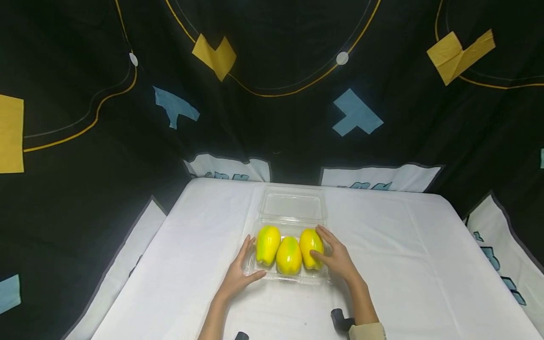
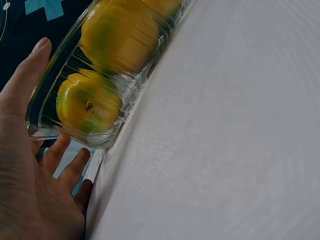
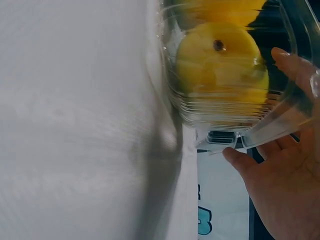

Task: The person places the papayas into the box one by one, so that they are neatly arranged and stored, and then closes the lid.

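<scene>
A clear plastic clamshell box (image 1: 293,278) lies on the table with its lid (image 1: 292,203) folded back, away from me. Three yellow fruits, tinged green and mango-like, sit in a row inside: left fruit (image 1: 267,245), middle fruit (image 1: 289,257) and right fruit (image 1: 311,243). My left hand (image 1: 236,276) is spread at the box's near left corner, thumb along the front rim, fingers by the left side. My right hand (image 1: 337,259) straddles the right wall; its thumb (image 3: 287,60) reaches in beside the right fruit, while other fingers (image 3: 242,162) stay outside the plastic.
A white cloth covers the table (image 1: 408,264). Dark curtains (image 1: 272,127) with yellow and blue patches hang behind and at both sides. Dark wrist-mounted pieces, such as the right wrist mount (image 1: 340,321), show near the forearms.
</scene>
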`<state>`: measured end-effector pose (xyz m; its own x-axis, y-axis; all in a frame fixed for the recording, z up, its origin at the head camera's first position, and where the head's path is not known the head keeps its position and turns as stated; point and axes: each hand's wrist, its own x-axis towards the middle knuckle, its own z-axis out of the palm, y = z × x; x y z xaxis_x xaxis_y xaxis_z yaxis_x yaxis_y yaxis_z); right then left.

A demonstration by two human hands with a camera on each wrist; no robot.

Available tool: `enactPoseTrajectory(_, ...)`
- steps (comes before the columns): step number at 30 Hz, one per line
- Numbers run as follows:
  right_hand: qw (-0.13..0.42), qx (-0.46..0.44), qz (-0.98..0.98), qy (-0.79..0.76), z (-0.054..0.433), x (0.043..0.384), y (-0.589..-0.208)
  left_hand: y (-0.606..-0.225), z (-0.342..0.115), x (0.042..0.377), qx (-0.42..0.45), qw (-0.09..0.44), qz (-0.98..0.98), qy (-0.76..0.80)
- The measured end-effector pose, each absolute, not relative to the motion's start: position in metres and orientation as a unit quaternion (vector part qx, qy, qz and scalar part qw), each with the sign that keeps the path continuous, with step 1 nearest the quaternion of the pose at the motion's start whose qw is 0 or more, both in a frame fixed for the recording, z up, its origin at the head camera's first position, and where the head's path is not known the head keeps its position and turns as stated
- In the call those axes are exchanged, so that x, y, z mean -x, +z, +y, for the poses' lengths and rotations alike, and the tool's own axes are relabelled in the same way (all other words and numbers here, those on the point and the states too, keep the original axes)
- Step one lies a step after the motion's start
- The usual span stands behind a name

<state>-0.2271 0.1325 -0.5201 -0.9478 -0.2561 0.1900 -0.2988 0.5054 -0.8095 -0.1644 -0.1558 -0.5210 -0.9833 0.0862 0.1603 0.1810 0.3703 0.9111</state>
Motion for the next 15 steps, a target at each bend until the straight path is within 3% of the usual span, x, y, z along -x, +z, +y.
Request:
enactPoseTrajectory(4,0.022,-0.156,-0.862,0.481,0.136,0.226,-0.518,-0.532,-0.162,0.17,0.076,0.021,-0.792,-0.606)
enactPoseTrajectory(9,0.03,-0.151,-0.848,0.508,0.148,0.224,-0.509,-0.539,-0.171,0.181,-0.045,-0.042,-0.727,-0.684)
enactPoseTrajectory(15,0.051,-0.113,-0.858,0.498,0.171,0.227,-0.496,-0.518,-0.187,0.19,-0.128,-0.049,-0.617,-0.775)
